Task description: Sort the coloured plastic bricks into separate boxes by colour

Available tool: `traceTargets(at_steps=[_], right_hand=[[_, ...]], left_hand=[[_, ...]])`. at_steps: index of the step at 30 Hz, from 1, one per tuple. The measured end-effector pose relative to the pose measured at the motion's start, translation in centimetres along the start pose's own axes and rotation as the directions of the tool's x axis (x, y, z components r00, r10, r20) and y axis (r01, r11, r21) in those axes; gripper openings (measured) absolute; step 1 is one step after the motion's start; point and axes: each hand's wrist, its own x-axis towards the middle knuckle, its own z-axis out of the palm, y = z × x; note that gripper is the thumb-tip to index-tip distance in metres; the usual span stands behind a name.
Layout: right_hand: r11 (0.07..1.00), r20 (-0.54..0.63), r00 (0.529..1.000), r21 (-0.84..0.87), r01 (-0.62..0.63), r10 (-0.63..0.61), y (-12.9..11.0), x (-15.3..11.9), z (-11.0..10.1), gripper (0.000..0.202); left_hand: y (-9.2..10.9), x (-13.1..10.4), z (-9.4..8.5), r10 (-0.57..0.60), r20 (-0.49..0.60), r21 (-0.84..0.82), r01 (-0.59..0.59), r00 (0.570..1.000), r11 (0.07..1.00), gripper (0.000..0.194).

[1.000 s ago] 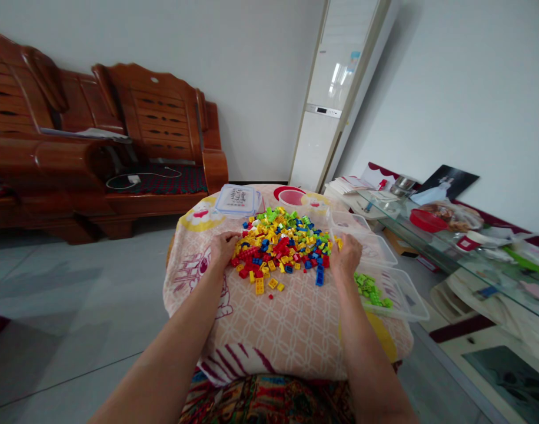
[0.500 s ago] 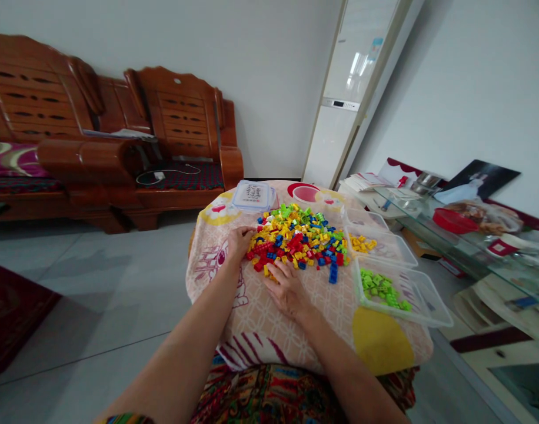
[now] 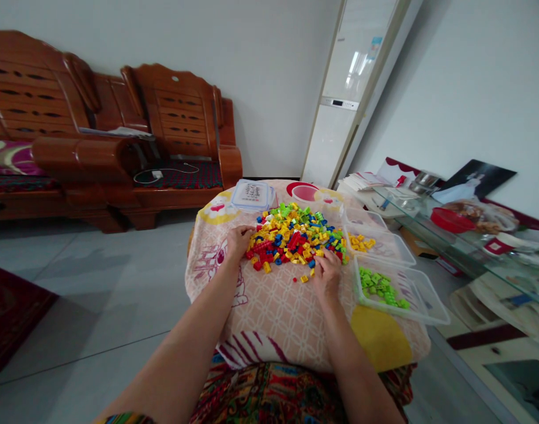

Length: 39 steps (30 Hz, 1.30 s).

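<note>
Left hand [image 3: 238, 241] at the brick pile's [image 3: 296, 235] left side, right hand [image 3: 327, 272] at its near-right edge, both hands' fingers curled, grip unclear.

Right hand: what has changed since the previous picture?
The bare right hand moved rightward along the near edge of the pile of mixed-colour plastic bricks; whether it grips one is unclear. The bare left hand stayed at the pile's left edge, and the clear plastic box of green bricks stayed put.
</note>
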Motion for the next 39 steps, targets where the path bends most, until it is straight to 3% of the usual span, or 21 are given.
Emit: traceTargets(at_steps=[3,8,15,18,24,30,36,39], right_hand=[[0.999,-0.077,0.996,0.013,-0.035,0.036,0.6,-0.2,-0.4,0.027],[0.997,-0.109,0.991,0.024,-0.073,0.076,1.0,-0.3,-0.9,0.030],[0.984,0.078,0.993,-0.163,-0.071,0.085,0.7,0.2,-0.7,0.044],[0.981,0.091,0.994,-0.185,-0.050,0.068,0.6,0.2,-0.7,0.041],[0.985,0.001,0.996,-0.151,-0.089,0.090,0.2,0.0,-1.1,0.027],[0.993,-0.060,0.992,-0.045,-0.111,0.108,-0.7,0.1,-1.5,0.027],[0.960,-0.218,0.935,0.056,-0.275,0.281,0.7,4.1,-2.9,0.033],[0.954,-0.317,0.903,0.021,-0.298,0.289,2.0,6.4,-4.0,0.040]], left_hand=[[-0.1,0.1,0.1,-0.006,0.004,0.019,0.006,1.000,1.000,0.032],[-0.3,0.4,0.3,0.000,-0.005,0.033,0.000,1.000,0.999,0.031],[-0.1,0.2,0.1,0.003,-0.016,0.035,-0.003,1.000,0.999,0.030],[0.3,0.0,-0.1,-0.004,-0.016,0.036,0.004,1.000,0.999,0.030],[0.2,0.0,-0.1,0.009,-0.007,0.015,-0.009,1.000,1.000,0.031],[-0.5,0.5,0.2,0.029,-0.010,0.024,-0.029,1.000,0.999,0.031],[-1.1,0.7,0.3,0.037,-0.012,0.002,-0.037,0.999,0.999,0.031],[-1.1,0.7,0.2,0.033,-0.009,0.017,-0.033,0.999,0.999,0.031]])
